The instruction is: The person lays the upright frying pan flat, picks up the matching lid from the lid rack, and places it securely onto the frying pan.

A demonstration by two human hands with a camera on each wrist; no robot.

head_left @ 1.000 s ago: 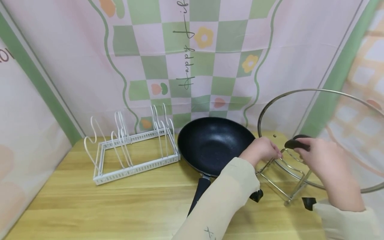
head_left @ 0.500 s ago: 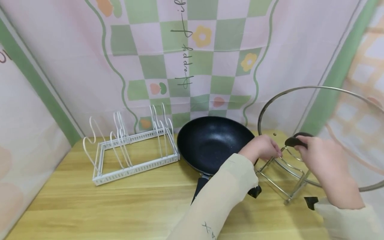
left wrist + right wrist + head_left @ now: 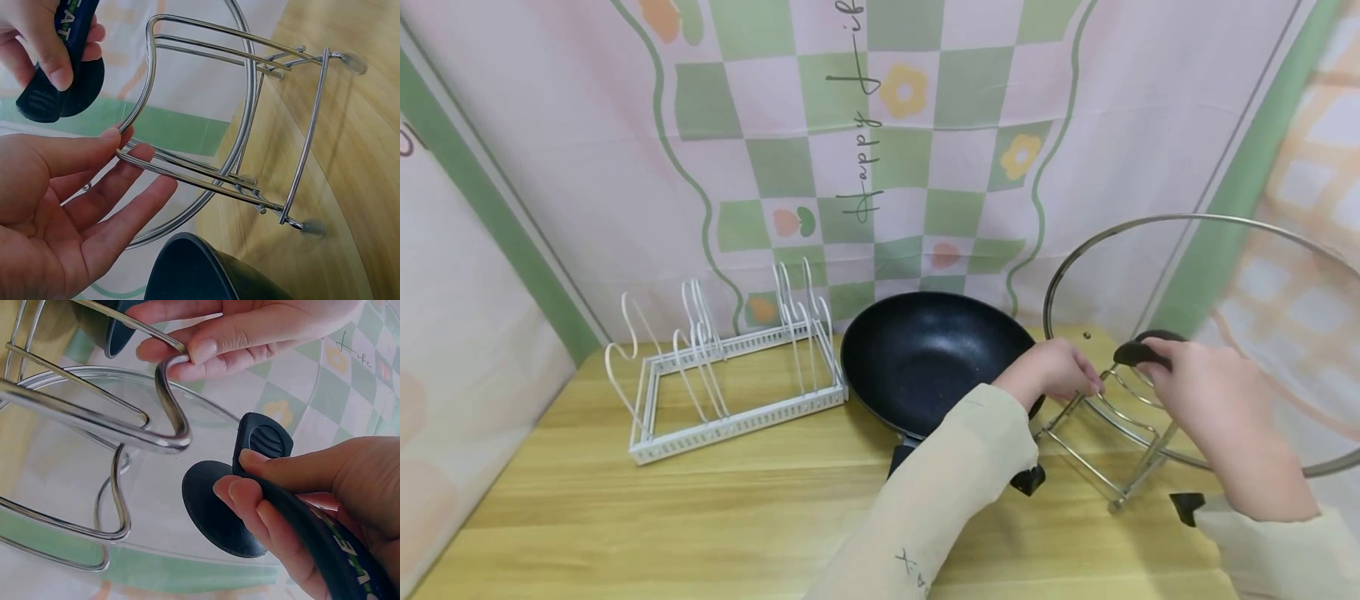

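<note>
My left hand (image 3: 1060,371) pinches a top wire bend of a small metal lid rack (image 3: 200,28) between thumb and fingers; the other fingers are spread in the left wrist view. Large and clear, the glass lid (image 3: 1187,219) with a metal rim stands upright, the rim passing among the rack's wires. Its black handle (image 3: 262,440), with lettering along it, is gripped by my right hand (image 3: 1217,417). The palm side of that hand is partly hidden in the head view. A black wok (image 3: 932,358) lies left of the rack, partly covered by my left forearm.
A white rack (image 3: 745,421) with upright wire dividers stands at the left of the wooden table (image 3: 700,517). The wok's dark handle (image 3: 900,457) points toward the front. Behind the table hangs a checkered cloth (image 3: 910,158).
Both hands keep their holds on the rack and the lid handle. The left forearm has shifted slightly left, covering more of the wok's handle; lid and rack look almost still.
</note>
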